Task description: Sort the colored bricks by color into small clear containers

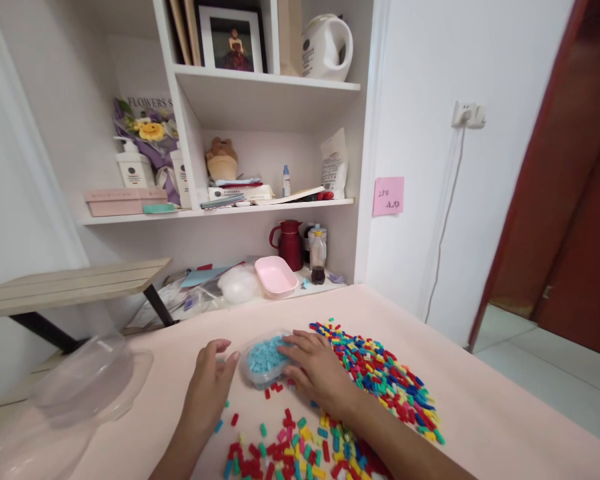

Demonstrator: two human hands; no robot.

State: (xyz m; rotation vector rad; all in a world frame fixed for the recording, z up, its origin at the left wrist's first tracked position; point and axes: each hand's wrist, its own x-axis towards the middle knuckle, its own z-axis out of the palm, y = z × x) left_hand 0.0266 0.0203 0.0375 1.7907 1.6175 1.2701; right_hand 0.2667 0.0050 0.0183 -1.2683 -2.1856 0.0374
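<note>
A clear plastic container (249, 379) full of light-blue bricks (266, 355) stands on the pink-covered table. My left hand (206, 381) is just left of it, fingers loosely curved and apart, with nothing in them. Over the container's right edge lies my right hand (323, 373), fingers spread and fingertips at the light-blue bricks; whether they press the rim is hard to tell. Beyond that hand spreads a large pile of mixed-colour bricks (380, 367). Closer to me, more loose bricks (300, 450) are scattered, partly hidden under my right forearm.
Empty clear plastic containers (83, 380) sit at the left on the pink tabletop (505, 427). A wooden step shelf (80, 283) borders the left side. At the back, a pink tray (276, 277), a red jug (291, 245) and a bottle (319, 257) stand under the white shelving (270, 80).
</note>
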